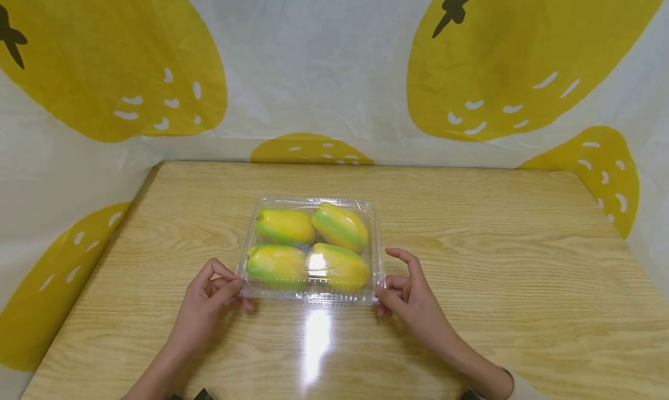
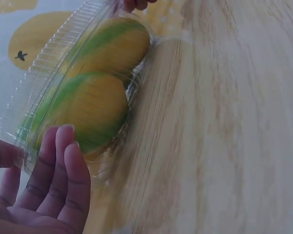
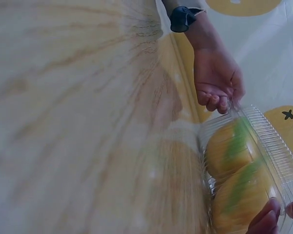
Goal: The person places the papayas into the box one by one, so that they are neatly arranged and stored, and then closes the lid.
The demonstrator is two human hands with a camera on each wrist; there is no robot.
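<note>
A clear plastic clamshell box (image 1: 313, 298) with its lid down sits over the middle of the table in the head view. Several yellow-green fruits, papaya-like in shape, lie inside in two rows, one of them a front fruit (image 1: 277, 263). My left hand (image 1: 209, 292) pinches the box's front left corner between thumb and fingers. At the front right corner, my right hand (image 1: 410, 301) pinches the rim, its index finger raised off the box. The left wrist view shows the left thumb (image 2: 7, 155) at the ridged rim. Whether the box's base touches the table cannot be told.
The wooden table (image 1: 496, 243) reaches back to a white cloth (image 1: 313, 57) with large yellow fruit prints, which also hangs at both sides. A dark band (image 3: 183, 18) circles the left wrist. Light glares off the table in front of the box.
</note>
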